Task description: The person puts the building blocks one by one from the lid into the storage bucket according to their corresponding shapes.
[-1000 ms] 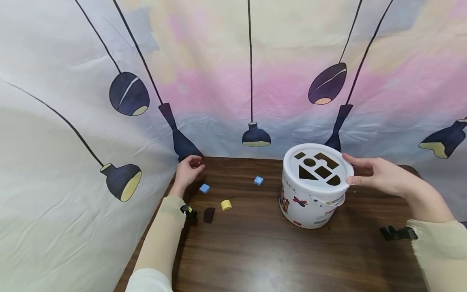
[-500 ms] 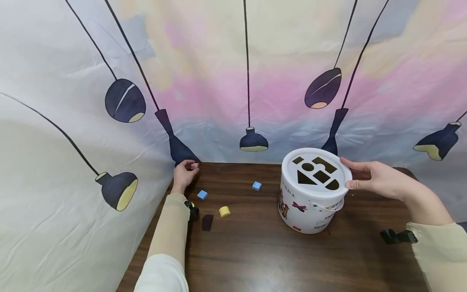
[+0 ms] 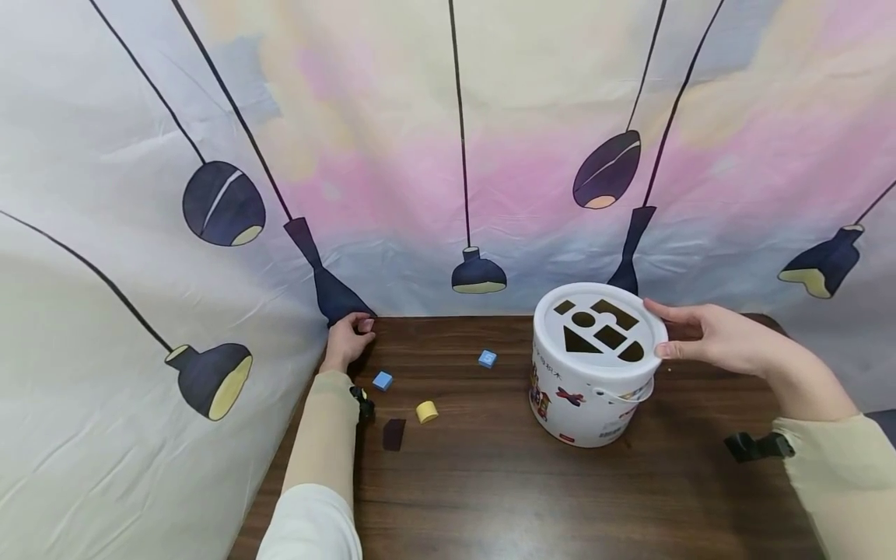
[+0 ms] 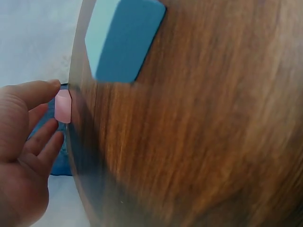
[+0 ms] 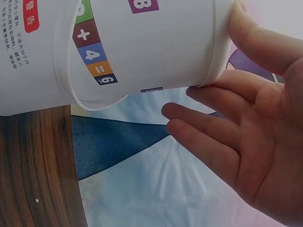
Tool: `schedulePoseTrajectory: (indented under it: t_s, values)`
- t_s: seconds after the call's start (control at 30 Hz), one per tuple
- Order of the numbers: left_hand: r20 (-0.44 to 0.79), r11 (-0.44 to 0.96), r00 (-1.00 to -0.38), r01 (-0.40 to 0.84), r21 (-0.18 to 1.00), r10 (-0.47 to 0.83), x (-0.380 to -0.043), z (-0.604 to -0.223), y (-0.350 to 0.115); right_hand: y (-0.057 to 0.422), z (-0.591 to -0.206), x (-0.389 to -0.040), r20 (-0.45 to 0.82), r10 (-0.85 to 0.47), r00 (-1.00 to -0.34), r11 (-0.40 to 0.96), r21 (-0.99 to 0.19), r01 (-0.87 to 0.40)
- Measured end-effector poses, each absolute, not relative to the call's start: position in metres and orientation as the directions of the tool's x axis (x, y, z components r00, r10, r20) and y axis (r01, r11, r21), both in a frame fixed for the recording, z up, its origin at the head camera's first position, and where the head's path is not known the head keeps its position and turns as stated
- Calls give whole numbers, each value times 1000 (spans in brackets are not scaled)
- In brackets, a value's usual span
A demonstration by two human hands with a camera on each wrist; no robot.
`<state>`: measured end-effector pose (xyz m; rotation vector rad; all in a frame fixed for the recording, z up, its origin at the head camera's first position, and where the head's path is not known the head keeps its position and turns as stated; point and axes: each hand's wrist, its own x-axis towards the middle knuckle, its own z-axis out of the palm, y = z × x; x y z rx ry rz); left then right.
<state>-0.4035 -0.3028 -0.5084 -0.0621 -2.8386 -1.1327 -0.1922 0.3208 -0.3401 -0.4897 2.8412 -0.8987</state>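
At the table's far left corner, my left hand (image 3: 343,343) pinches a small pink block (image 4: 63,106) between thumb and fingertips; the head view shows just a bit of it. A white lidded bucket (image 3: 567,397) with a thin handle stands upright on the right. Shaped holes are cut through its lid (image 3: 549,315). My right hand (image 3: 728,342) grips the lid's rim from the right, its thumb and index finger on the edge. In the right wrist view the other fingers (image 5: 203,151) spread away from the bucket wall.
On the wooden table (image 3: 490,498) lie a blue block (image 3: 383,380) near my left wrist, a second blue block (image 3: 487,358) with a printed mark, a yellow arched block (image 3: 427,411) and a dark brown block (image 3: 393,435). A patterned cloth (image 3: 392,179) hangs behind the table.
My left hand has come down at the corner and now has the pink block in its fingers. The right hand stays on the bucket rim. The head view has shifted slightly.
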Motion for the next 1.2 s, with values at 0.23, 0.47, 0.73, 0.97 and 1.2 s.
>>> schedulePoseTrajectory:
  t_s: [0.23, 0.47, 0.73, 0.97, 1.2]
  values:
    - [60, 772, -997, 79, 631, 54, -405, -506, -302, 320, -340, -191, -12, -343, -939, 763, -586, -271]
    - [56, 778, -997, 79, 623, 57, -399, -505, -301, 321, -339, -190, -25, -343, -939, 761, -593, -263]
    - [71, 797, -996, 89, 598, 58, -389, -502, -300, 321, -339, -191, -24, -344, -939, 762, -592, -264]
    - [36, 825, -996, 83, 560, 76, -388, -502, -300, 321, -341, -192, -26, -345, -938, 752, -605, -259]
    - [3, 846, -996, 75, 528, 87, -385, -502, -300, 322, -340, -191, -17, -352, -936, 750, -603, -271]
